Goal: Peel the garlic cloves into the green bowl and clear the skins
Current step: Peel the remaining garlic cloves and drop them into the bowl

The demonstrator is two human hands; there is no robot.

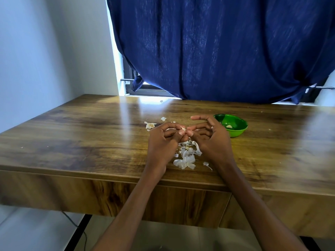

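Desk [90,134]: brown wood grain, darker streaks, glossy pale glare near the curtain. Curtain [217,48] behind desk: deep navy, fine lighter flecks. Bowl [235,132]: bright green; one pale cream clove [229,126] inside. Skins [186,158] left of bowl: white, papery, some off-white. Wall [36,51] left of curtain: pale bluish white. Desk frame [79,230]: black.

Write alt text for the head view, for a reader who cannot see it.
Two hands, left hand and right hand, meet over a wooden table, pinching a small garlic clove between their fingertips. Loose skins lie on the table under and before the hands. A green bowl to the right holds a peeled clove; a blue curtain hangs behind.
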